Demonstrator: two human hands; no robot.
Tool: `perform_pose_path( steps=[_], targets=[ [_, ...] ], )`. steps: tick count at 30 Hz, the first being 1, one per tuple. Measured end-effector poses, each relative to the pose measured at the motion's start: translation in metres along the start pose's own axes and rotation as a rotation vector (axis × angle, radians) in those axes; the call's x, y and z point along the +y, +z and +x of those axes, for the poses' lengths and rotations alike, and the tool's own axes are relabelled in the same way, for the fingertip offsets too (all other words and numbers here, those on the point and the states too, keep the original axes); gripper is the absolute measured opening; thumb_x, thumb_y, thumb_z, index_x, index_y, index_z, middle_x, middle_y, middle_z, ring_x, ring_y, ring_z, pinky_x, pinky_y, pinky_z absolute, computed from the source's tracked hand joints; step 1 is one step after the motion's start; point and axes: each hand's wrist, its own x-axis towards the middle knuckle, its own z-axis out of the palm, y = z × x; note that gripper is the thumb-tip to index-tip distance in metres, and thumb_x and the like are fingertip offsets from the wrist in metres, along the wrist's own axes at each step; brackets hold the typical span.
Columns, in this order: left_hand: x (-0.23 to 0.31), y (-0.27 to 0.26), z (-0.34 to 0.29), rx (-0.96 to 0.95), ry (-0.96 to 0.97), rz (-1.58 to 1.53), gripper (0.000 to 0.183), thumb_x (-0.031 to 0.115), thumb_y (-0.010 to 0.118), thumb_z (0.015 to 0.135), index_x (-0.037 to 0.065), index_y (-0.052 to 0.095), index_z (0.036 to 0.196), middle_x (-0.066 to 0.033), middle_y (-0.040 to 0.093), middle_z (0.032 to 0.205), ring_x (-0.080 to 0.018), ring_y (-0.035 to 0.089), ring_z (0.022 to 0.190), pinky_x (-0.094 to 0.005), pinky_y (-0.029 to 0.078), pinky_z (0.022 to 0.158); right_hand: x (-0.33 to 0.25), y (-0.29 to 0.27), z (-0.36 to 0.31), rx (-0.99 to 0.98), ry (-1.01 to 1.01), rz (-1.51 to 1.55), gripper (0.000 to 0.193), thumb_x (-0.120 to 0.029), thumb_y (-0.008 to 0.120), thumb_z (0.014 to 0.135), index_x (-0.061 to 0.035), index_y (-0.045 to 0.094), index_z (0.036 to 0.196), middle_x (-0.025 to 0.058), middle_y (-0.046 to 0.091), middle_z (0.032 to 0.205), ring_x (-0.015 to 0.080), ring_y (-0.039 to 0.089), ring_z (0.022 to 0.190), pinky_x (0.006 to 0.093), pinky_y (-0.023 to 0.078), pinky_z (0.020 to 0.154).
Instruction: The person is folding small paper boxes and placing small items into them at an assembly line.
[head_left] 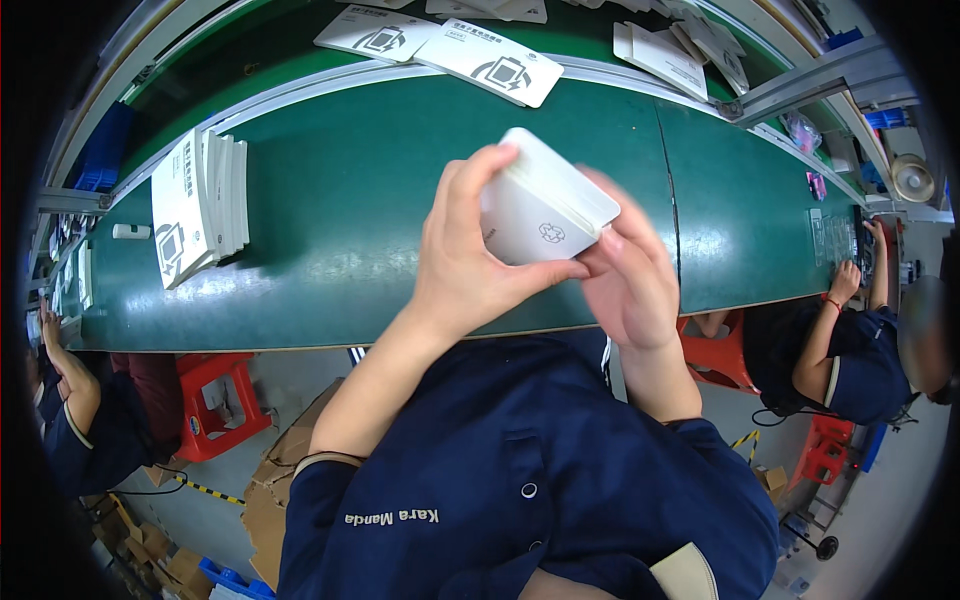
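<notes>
Over the middle of the green table I hold a white box [540,205] with rounded corners, a small grey recycling mark and a narrow side edge. It is tilted. My left hand [460,245] grips it from the left, with fingers along its upper edge and the thumb under its lower edge. From the right, my right hand [632,275] has its thumb and fingers at the box's right corner; some of these fingers are blurred. To the left stands a stack of flat white printed packages [183,212], leaning together with a grey picture on the front.
More flat white packages [490,62] lie on the green shelf beyond the table, and others [665,58] at the far right. A metal rail [330,85] edges the shelf. Co-workers sit at both sides; one's hand [846,280] is at the right. A red stool [215,405] stands left.
</notes>
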Motion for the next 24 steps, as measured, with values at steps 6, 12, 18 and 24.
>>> perform_pose_path(
  steps=[6,12,18,24],
  targets=[
    [0.013,-0.001,-0.006,0.217,-0.066,-0.678,0.054,0.004,0.083,0.076,0.009,0.039,0.107,-0.0129,0.055,0.107,-0.0165,0.058,0.097,-0.0302,0.051,0.081,0.03,0.003,0.025,-0.004,-0.533,-0.46,0.02,-0.005,0.057,0.095,0.0038,0.063,0.111,0.0176,0.061,0.119,0.0241,0.061,0.11,0.0356,0.046,0.098],
    [0.01,-0.006,-0.004,0.194,-0.128,-0.899,0.025,-0.003,0.058,0.095,0.007,0.037,0.104,-0.017,0.06,0.11,-0.0163,0.06,0.1,-0.0311,0.05,0.087,0.038,0.0,0.022,-0.065,-0.769,-0.798,0.017,0.002,0.06,0.093,0.003,0.057,0.11,0.0191,0.061,0.11,0.0218,0.062,0.105,0.0321,0.051,0.091],
    [0.016,-0.008,-0.003,0.202,-0.103,-0.815,0.022,-0.001,0.058,0.095,0.006,0.042,0.108,-0.0145,0.061,0.104,-0.017,0.061,0.096,-0.0295,0.05,0.084,0.038,0.011,0.02,0.008,-0.537,-0.286,0.019,0.001,0.055,0.096,-0.0035,0.042,0.109,0.0167,0.063,0.105,0.0176,0.062,0.1,0.0312,0.052,0.087],
    [-0.012,-0.011,-0.008,0.156,0.088,-0.536,0.019,0.005,0.06,0.096,0.005,0.046,0.109,-0.0141,0.056,0.111,-0.0167,0.059,0.095,-0.029,0.05,0.084,0.059,-0.017,0.04,-0.124,-0.938,-0.824,0.033,0.001,0.066,0.09,-0.0059,0.04,0.109,0.0189,0.062,0.102,0.0249,0.065,0.089,0.0336,0.054,0.077]
  ],
)
